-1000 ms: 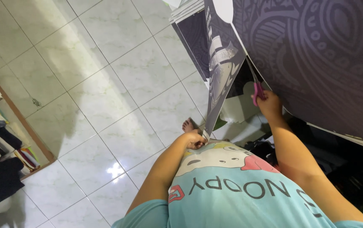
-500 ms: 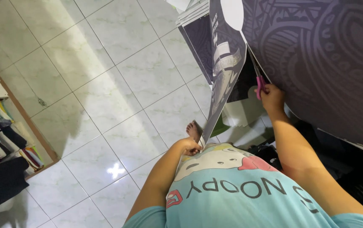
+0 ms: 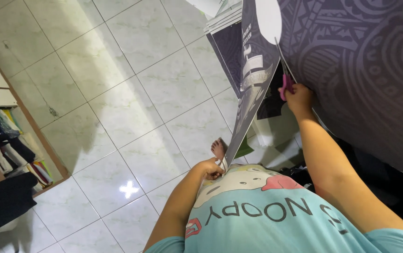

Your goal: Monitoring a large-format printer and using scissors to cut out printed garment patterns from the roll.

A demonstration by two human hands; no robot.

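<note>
The right hand (image 3: 299, 97) is closed around pink-handled scissors (image 3: 286, 75), blades pointing up along the cut edge of a large dark patterned sheet (image 3: 365, 70) that fills the upper right. A long strip (image 3: 253, 93) hangs from the sheet just left of the scissors; the left hand (image 3: 211, 167) pinches its lower end near the person's shirt (image 3: 267, 220). A bare foot (image 3: 218, 149) rests on the tiled floor (image 3: 117, 93) below.

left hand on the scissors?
No, the right hand holds the pink-handled scissors; the left hand pinches the cut strip's lower end.
</note>
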